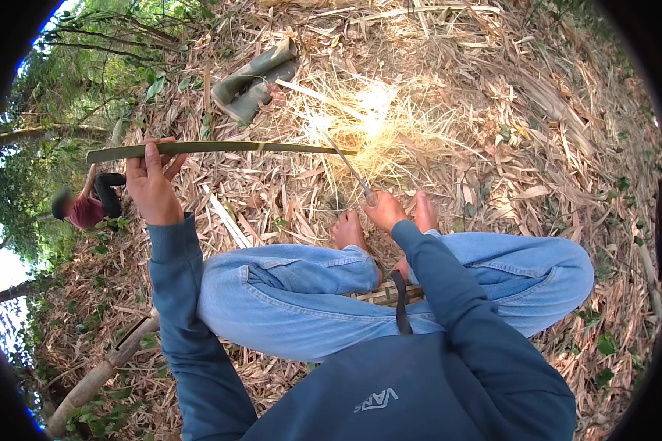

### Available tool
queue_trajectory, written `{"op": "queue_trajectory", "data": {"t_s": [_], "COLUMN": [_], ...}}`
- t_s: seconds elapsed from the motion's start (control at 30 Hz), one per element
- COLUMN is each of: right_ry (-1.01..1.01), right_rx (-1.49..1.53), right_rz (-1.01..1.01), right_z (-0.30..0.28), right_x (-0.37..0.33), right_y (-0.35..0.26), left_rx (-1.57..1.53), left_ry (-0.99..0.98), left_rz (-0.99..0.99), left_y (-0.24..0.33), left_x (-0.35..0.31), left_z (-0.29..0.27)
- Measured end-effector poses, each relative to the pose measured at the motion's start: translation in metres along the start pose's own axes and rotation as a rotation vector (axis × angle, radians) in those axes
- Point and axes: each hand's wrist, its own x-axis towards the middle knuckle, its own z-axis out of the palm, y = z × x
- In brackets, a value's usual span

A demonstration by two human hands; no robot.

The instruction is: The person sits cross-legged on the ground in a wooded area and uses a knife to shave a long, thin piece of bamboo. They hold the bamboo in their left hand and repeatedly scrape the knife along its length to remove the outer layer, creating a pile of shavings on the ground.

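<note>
A long green bamboo strip (232, 146) runs left to right in front of me. My left hand (156, 184) grips it near its left end, thumb and fingers pinched round it. My right hand (384, 212) is closed on the handle of a knife (354, 172), low between my bare feet. Its thin blade points forward and a little left, and crosses the strip near the strip's right end. Whether the edge cuts into the strip I cannot tell. Beyond the blade lies a heap of thin, pale shavings (419, 132), partly washed out by sunlight.
A pair of green rubber boots (256, 77) lies ahead on the dry leaf litter. Pale split strips (226, 219) rest left of my feet. At far left another person in a dark red top (87, 212) sits among plants. A pole (99, 378) lies at lower left.
</note>
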Motion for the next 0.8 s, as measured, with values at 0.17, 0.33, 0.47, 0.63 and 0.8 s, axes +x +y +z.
{"op": "queue_trajectory", "data": {"t_s": [0.17,0.33,0.47,0.63,0.8], "right_ry": [-0.083,-0.185,-0.17,-0.109,-0.036], "right_rx": [0.012,0.497,0.602,0.377,0.437], "right_rz": [0.294,0.061,-0.028,-0.11,-0.411], "right_z": [0.001,0.001,-0.008,-0.025,-0.027], "right_x": [0.007,0.003,-0.018,-0.05,-0.08], "right_y": [0.01,-0.014,-0.056,-0.105,-0.133], "left_rx": [0.039,0.077,0.022,-0.076,0.008], "left_ry": [0.066,0.038,-0.087,-0.115,-0.084], "left_rz": [-0.05,0.017,0.019,0.04,0.028], "left_y": [0.0,0.001,0.001,0.0,-0.003], "left_x": [0.001,0.004,0.002,0.0,0.001], "left_z": [0.001,0.001,0.003,0.007,0.007]}}
